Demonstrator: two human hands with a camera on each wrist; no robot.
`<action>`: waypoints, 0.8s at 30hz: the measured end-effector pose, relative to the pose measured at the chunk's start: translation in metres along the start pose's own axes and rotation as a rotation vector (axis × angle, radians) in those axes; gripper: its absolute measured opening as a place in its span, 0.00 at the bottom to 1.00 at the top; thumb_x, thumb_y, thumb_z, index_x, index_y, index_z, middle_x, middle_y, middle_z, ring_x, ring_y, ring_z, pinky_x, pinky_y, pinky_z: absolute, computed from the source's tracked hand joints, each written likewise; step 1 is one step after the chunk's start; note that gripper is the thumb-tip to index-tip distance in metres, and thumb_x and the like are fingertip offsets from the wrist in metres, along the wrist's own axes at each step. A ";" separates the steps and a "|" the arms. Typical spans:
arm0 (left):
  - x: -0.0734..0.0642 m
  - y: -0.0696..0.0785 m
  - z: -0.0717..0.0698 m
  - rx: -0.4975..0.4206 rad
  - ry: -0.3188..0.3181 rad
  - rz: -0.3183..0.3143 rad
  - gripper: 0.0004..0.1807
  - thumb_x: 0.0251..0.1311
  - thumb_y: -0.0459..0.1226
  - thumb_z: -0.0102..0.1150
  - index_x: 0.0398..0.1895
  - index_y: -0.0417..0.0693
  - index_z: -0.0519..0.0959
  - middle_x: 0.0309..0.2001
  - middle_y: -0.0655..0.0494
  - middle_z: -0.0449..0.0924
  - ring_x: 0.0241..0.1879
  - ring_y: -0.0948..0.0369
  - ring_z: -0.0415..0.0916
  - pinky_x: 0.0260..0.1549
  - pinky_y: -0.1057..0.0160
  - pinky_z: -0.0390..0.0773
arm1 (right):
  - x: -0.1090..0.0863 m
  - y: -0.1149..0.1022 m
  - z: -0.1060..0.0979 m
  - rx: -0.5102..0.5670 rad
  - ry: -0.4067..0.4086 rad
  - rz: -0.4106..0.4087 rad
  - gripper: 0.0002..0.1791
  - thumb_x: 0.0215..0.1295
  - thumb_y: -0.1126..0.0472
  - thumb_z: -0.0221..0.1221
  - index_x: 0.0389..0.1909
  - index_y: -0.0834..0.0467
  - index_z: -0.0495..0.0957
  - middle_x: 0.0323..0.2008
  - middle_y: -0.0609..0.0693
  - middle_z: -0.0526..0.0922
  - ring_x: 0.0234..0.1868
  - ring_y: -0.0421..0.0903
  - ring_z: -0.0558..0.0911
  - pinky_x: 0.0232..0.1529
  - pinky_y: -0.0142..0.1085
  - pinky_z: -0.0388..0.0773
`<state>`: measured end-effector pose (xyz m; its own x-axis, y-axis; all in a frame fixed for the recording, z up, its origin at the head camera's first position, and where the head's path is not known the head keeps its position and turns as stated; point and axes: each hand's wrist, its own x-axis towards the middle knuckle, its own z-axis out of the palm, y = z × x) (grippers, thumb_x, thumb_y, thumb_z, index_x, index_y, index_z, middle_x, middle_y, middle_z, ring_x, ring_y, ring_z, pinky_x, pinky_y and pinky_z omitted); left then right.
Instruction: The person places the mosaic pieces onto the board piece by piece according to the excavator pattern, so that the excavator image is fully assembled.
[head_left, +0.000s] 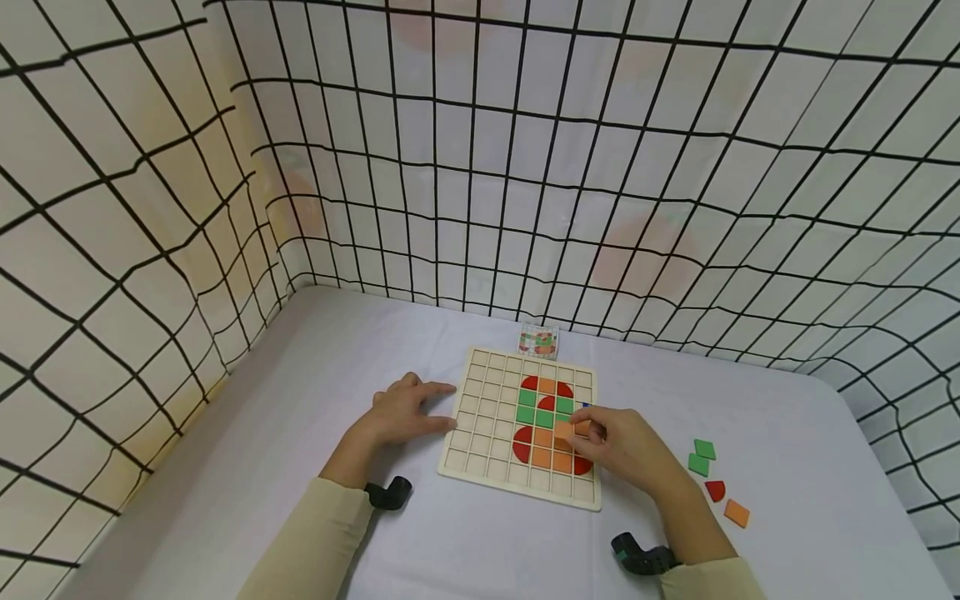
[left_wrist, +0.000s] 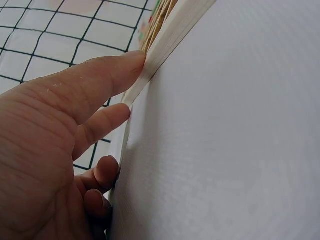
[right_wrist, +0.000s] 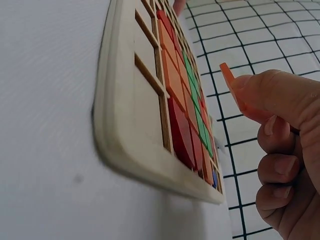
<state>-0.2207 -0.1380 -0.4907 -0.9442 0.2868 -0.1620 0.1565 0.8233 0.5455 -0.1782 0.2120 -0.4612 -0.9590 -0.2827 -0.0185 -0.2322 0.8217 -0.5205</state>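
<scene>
Right hand [head_left: 628,443] — tile [right_wrist: 226,75] between fingers [head_left: 596,412]

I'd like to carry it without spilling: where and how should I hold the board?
Probably grip the board by its rim, left and right, coming in from both sides: it lies flat, and the plain rim runs outside the coloured pieces.

Head: from high, peering far and down over the pale square wooden board [head_left: 484,427]
Left wrist: tight at its left edge
Right wrist: close, near-right corner
Shared: board
</scene>
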 end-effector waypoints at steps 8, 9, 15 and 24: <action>-0.003 0.004 -0.002 0.000 -0.004 0.002 0.35 0.56 0.57 0.69 0.68 0.63 0.77 0.41 0.54 0.71 0.38 0.59 0.67 0.39 0.55 0.59 | 0.022 -0.010 0.010 -0.031 0.000 -0.049 0.12 0.64 0.51 0.69 0.45 0.52 0.85 0.16 0.41 0.67 0.19 0.37 0.66 0.21 0.30 0.58; -0.003 0.004 -0.003 0.001 -0.006 0.001 0.34 0.56 0.57 0.69 0.68 0.63 0.77 0.41 0.54 0.71 0.38 0.59 0.67 0.39 0.55 0.59 | 0.025 -0.011 0.012 -0.030 0.002 -0.052 0.13 0.64 0.51 0.69 0.45 0.51 0.85 0.16 0.40 0.67 0.19 0.37 0.66 0.21 0.30 0.58; -0.002 0.002 -0.003 0.002 -0.009 -0.002 0.35 0.56 0.58 0.69 0.68 0.64 0.77 0.41 0.54 0.71 0.37 0.59 0.67 0.38 0.56 0.58 | 0.045 -0.024 0.022 -0.046 0.001 -0.060 0.15 0.66 0.45 0.67 0.47 0.49 0.85 0.17 0.41 0.67 0.19 0.38 0.66 0.20 0.31 0.59; 0.000 0.001 -0.002 0.003 -0.011 -0.001 0.35 0.56 0.58 0.69 0.68 0.64 0.76 0.42 0.54 0.71 0.37 0.59 0.67 0.38 0.56 0.58 | 0.071 -0.040 0.034 -0.074 -0.034 -0.019 0.14 0.66 0.47 0.66 0.47 0.49 0.84 0.18 0.43 0.72 0.19 0.40 0.68 0.23 0.34 0.63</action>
<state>-0.2215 -0.1381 -0.4882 -0.9411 0.2912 -0.1715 0.1563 0.8250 0.5431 -0.2311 0.1421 -0.4706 -0.9485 -0.3143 -0.0391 -0.2629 0.8502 -0.4562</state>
